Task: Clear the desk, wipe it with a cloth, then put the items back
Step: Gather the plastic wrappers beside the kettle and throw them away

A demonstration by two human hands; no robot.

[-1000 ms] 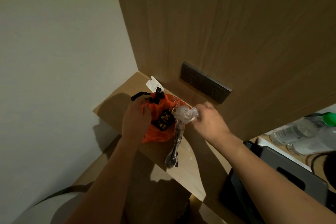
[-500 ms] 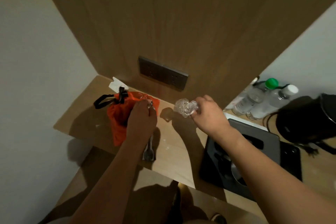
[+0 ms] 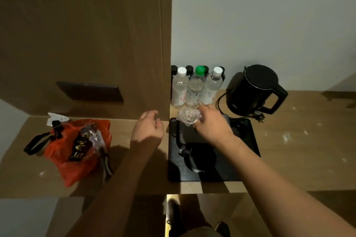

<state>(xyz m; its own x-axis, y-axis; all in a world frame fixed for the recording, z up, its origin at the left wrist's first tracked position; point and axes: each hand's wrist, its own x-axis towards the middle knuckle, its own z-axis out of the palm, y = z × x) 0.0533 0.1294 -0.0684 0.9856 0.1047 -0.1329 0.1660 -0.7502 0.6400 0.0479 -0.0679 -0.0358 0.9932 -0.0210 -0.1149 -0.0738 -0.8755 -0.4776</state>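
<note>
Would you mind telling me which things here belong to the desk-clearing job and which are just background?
In the job: crumpled clear plastic in the right hand, red bag, three water bottles, kettle, black tray, empty left hand.
Background: wall socket panel, wood panel.

You are looking down at a wooden desk (image 3: 289, 159) that is carrying everything. An orange plastic bag (image 3: 77, 152) is lying on its left part, with a white paper slip (image 3: 55, 117) just behind it. A black tray (image 3: 242, 159) is sitting in the middle. Three clear water bottles (image 3: 194, 88) are standing upright behind the tray, and a black kettle (image 3: 256, 88) is standing beside them.
</note>
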